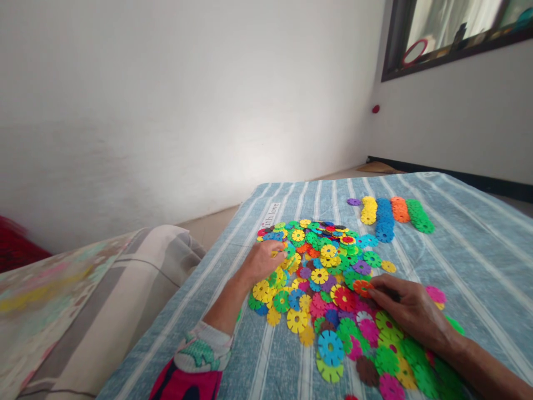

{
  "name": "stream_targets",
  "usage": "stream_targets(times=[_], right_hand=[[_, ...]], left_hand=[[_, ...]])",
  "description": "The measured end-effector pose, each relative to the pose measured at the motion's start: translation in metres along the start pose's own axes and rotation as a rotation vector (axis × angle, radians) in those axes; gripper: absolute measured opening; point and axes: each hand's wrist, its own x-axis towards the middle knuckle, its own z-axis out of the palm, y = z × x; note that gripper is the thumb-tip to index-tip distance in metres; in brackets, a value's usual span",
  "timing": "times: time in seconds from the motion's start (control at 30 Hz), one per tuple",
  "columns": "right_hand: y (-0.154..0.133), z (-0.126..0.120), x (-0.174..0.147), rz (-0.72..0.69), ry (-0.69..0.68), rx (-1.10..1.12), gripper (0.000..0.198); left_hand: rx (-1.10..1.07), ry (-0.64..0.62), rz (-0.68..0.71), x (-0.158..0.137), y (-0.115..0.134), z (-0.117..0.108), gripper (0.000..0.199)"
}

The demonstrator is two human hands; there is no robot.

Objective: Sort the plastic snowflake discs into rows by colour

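Note:
A heap of colourful notched plastic discs (319, 275) is spread over a striped blue cloth. My right hand (410, 303) pinches an orange disc (361, 287) between thumb and fingers at the heap's right side. At the heap's left edge my left hand (263, 260) is closed, its fingers curled down among the discs. Yellow shows by its fingertips, but I cannot make out whether a disc is held. Beyond the heap lie sorted rows of overlapping discs: yellow (368, 210), blue (385, 221), orange (400, 210) and green (420, 216). A single purple disc (353, 202) lies left of them.
The striped cloth (220, 278) covers the table. On the left is a surface draped in grey and white checked fabric (112, 294). A white wall (187, 111) rises behind, and a dark-framed window (453, 39) is at upper right.

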Motion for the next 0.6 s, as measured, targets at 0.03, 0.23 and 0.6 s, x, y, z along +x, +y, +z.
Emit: stream_targets(times=[0.03,0.23,0.6], right_hand=[[0.000,0.000,0.000,-0.004,-0.005,-0.002,0.034],[0.002,0.001,0.000,-0.003,-0.031,-0.013,0.034],[0.014,0.008,-0.004,0.006,0.000,0.003,0.033]], left_hand=[[0.000,0.005,0.001,0.001,-0.002,-0.002,0.019],[0.143,-0.054,-0.124,-0.001,-0.006,-0.006,0.021],[0.112,-0.189,0.093,-0.037,0.071,0.029,0.035]])
